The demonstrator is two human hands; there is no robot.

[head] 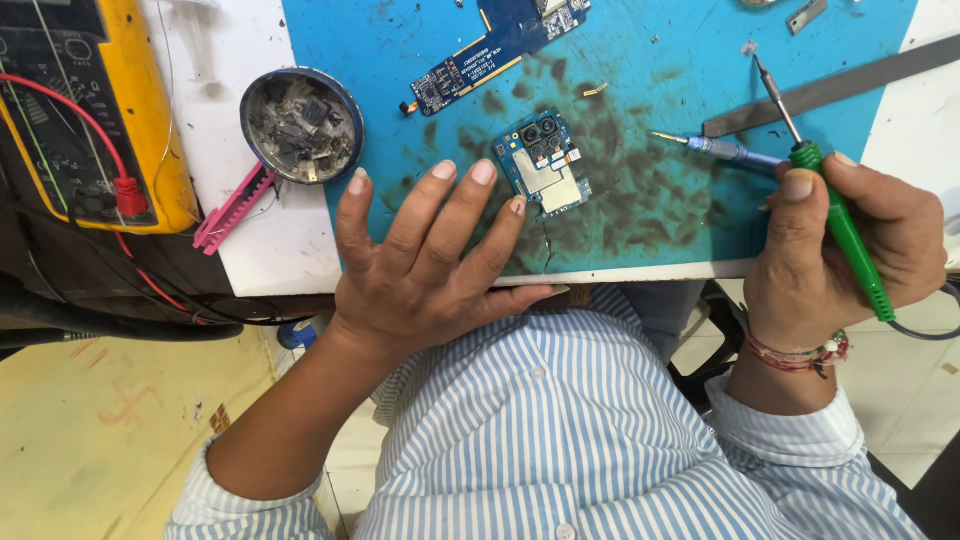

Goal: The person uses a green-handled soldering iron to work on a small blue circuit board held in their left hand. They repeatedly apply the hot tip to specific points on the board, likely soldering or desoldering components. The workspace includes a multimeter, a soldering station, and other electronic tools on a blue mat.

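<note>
Left hand (425, 265) fingers spread flat on bench (400, 60), small blue circuit board (543, 163) just beyond fingertips, right hand (840, 250) fingers closed round green soldering iron (845, 230).

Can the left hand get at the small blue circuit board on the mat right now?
Probably yes. The left hand lies flat and empty, its fingers right beside the small blue circuit board, with nothing between them on the blue mat.

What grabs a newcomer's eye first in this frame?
The right hand at the right edge, gripping a green-handled soldering iron with its tip up. Next, the left hand spread flat on the stained blue mat, fingertips by a small blue circuit board. A yellow multimeter sits far left.
</note>
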